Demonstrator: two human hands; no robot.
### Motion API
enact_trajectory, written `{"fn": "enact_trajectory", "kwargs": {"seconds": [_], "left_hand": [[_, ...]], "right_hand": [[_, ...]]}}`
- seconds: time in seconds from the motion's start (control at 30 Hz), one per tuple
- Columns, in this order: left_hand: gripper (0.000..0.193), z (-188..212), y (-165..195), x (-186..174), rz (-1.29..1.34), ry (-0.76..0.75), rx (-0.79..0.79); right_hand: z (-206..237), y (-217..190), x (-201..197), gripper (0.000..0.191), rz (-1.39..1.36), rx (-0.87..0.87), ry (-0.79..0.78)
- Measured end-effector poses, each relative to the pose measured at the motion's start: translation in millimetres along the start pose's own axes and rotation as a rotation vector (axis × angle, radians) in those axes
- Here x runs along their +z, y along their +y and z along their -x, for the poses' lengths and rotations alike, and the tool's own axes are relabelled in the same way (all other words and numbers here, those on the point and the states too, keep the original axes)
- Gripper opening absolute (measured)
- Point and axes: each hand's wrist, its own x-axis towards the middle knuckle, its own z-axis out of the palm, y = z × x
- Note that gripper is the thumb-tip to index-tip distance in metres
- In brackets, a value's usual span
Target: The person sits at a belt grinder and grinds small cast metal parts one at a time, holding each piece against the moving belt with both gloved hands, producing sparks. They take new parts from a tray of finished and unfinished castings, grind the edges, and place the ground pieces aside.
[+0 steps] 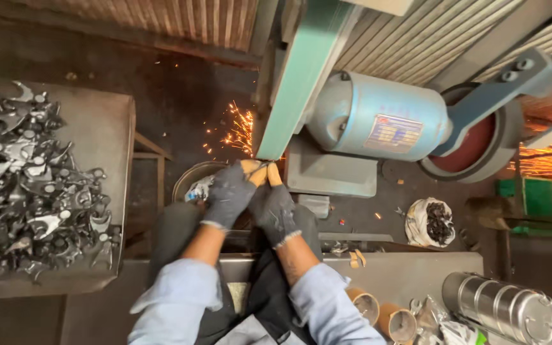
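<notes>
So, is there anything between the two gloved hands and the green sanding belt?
Nothing visible. The left hand and the right hand meet right at the lower end of the green belt, with sparks flying to its left.

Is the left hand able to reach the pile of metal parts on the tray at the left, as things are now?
Probably yes. The left hand is pressed with the right hand at the green belt, but nothing stands between it and the metal parts.
</notes>
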Motion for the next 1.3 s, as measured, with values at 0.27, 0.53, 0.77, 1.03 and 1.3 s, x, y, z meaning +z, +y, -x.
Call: {"fn": "enact_trajectory", "kwargs": {"seconds": [0.27, 0.53, 0.77, 1.03, 1.3], "left_hand": [[0.024, 11.4, -24.9, 42.6, 0.758, 0.122, 0.095], [0.024, -3.8, -28.4, 36.8, 0.468, 0.134, -0.024], [0.031, -11.2, -2.5, 38.0, -0.055, -0.169, 0.084], [0.062, 32.5, 22.0, -26.8, -0.17, -0.242, 0.411], [0.029, -1.0, -9.9, -0.8, 1.028, -0.642, 0.066]], "right_hand": [[-2.6, -37.4, -24.5, 0.032, 0.707, -0.173, 0.003], [-29.3, -23.0, -40.2, 0.036, 0.887, -0.205, -0.059], [16.9, -55.7, -41.1, 0.042, 0.662, -0.212, 0.046], [64.8, -48.6, -18.3, 0.059, 1.267, -0.175, 0.116], [38.7, -50.3, -23.5, 0.05, 0.933, -0.222, -0.377]]}}
